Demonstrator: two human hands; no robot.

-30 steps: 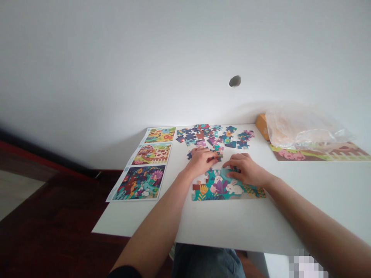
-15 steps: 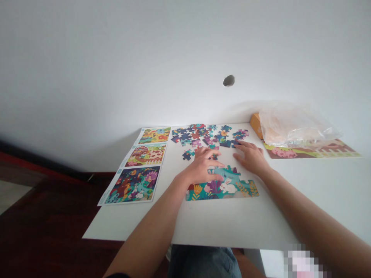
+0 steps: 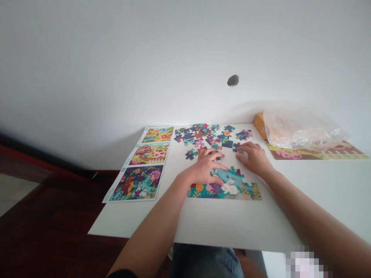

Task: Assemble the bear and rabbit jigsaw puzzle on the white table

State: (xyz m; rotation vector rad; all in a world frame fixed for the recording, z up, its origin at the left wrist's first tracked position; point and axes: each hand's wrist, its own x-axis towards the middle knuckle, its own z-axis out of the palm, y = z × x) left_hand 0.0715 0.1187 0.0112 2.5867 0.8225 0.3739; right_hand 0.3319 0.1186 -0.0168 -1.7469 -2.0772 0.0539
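Note:
A partly joined jigsaw puzzle [image 3: 246, 192] with white rabbits and orange plants lies on the white table in front of me. My left hand [image 3: 207, 168] is over its upper left part, fingers apart and bent, hiding some of it. Beyond the puzzle's right side, my right hand [image 3: 253, 158] has its fingertips and thumb at a dark blue puzzle piece [image 3: 237, 147], which rests on the table. Several loose puzzle pieces [image 3: 199, 134] are scattered toward the wall, and a few lie just past my left fingers, partly covered.
Left of the pieces lies a reference sheet [image 3: 139, 183] with three pictures. At the back right, a clear plastic bag [image 3: 307, 129] leans over an orange box [image 3: 260, 125] and a farm-scene puzzle [image 3: 315, 151]. A wall [image 3: 174, 69] with a round hole bounds the table's far side.
My right hand has drawn the dark blue piece slightly away from its neighbour, leaving a gap. My left hand stays over the puzzle. The whole view has shifted a little.

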